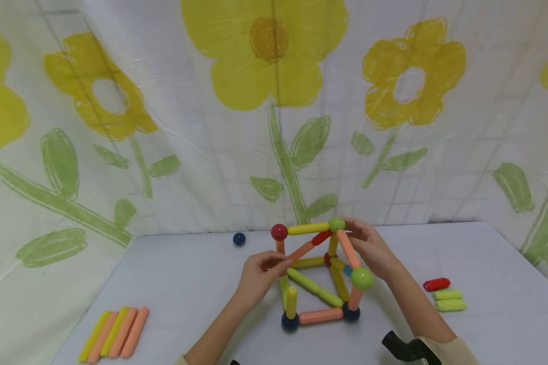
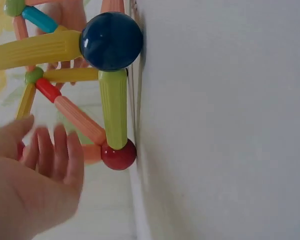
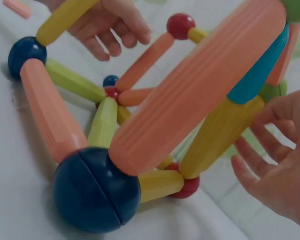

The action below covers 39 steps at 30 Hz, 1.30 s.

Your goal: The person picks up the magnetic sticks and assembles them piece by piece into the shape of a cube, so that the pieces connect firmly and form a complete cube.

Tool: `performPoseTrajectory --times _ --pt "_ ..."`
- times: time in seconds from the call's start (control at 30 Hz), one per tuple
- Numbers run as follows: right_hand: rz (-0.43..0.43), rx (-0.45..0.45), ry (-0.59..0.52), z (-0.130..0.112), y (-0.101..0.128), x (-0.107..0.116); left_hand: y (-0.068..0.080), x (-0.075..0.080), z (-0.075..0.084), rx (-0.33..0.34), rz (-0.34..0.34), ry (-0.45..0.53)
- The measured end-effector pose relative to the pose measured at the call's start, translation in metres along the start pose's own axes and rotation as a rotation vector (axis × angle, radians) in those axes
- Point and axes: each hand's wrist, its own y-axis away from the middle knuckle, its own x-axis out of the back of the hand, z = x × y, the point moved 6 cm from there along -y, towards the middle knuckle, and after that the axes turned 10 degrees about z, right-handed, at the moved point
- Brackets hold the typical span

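Observation:
A frame of magnetic rods and balls stands on the table, with dark blue balls (image 1: 290,321) at its near bottom corners. My left hand (image 1: 258,279) is at its left side, near the orange rod (image 1: 301,250) that slants up to a short red rod (image 1: 321,238) and the top green ball (image 1: 337,224). In the left wrist view, the fingers of that hand (image 2: 40,185) are loosely bent with no rod between them. Behind the top green ball, my right hand (image 1: 370,251) has relaxed fingers beside the frame. The right wrist view shows its fingers near a yellow rod (image 3: 220,137); contact is unclear.
Several yellow and orange rods (image 1: 114,333) lie side by side at the left front. A loose dark blue ball (image 1: 239,239) sits near the back edge. At the right lie a red rod (image 1: 437,284) and two light green rods (image 1: 450,305). A flowered curtain (image 1: 201,167) hangs behind.

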Motion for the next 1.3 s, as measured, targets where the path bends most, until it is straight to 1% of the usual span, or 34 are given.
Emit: performPoseTrajectory --times 0.07,0.1,0.13,0.17,0.2,0.3,0.37,0.5,0.63,0.73,0.83,0.97,1.17,1.3 --pt "-0.037 -0.004 0.008 0.005 -0.002 -0.003 0.000 0.011 -0.004 0.025 0.121 -0.026" --pt "-0.053 -0.002 0.013 0.007 -0.003 -0.005 -0.001 0.014 -0.006 0.040 0.161 -0.038" --pt "-0.060 -0.005 0.017 0.008 -0.005 -0.007 -0.001 0.017 -0.009 0.059 0.184 -0.046" --pt "-0.063 -0.003 0.030 0.009 -0.006 -0.010 -0.003 0.018 -0.011 0.077 0.189 -0.050" --pt "-0.060 0.000 0.041 0.009 -0.007 -0.012 -0.004 0.018 -0.014 0.097 0.175 -0.058" --pt "-0.036 0.021 0.080 0.008 -0.009 -0.018 -0.009 0.014 -0.022 0.132 0.075 -0.085" --pt "-0.007 0.034 0.106 0.005 -0.009 -0.019 -0.014 0.010 -0.025 0.119 0.020 -0.110" --pt "0.046 0.049 0.144 -0.001 -0.005 -0.020 -0.025 0.004 -0.026 0.053 -0.029 -0.155" --pt "0.112 -0.002 0.158 0.001 -0.002 -0.018 -0.034 0.000 -0.025 0.023 -0.056 -0.168" --pt "0.150 -0.048 0.146 0.004 -0.001 -0.019 -0.037 -0.001 -0.026 0.040 -0.055 -0.161" --pt "0.174 -0.059 0.153 0.006 0.001 -0.020 -0.036 0.000 -0.027 0.056 -0.051 -0.148" --pt "0.183 -0.069 0.181 0.006 0.001 -0.022 -0.034 0.004 -0.027 0.067 -0.055 -0.143" --pt "0.169 -0.076 0.189 0.004 -0.001 -0.026 -0.030 0.009 -0.027 0.083 -0.047 -0.134" --pt "0.172 -0.077 0.184 0.006 0.000 -0.025 -0.030 0.012 -0.028 0.116 -0.083 -0.128"
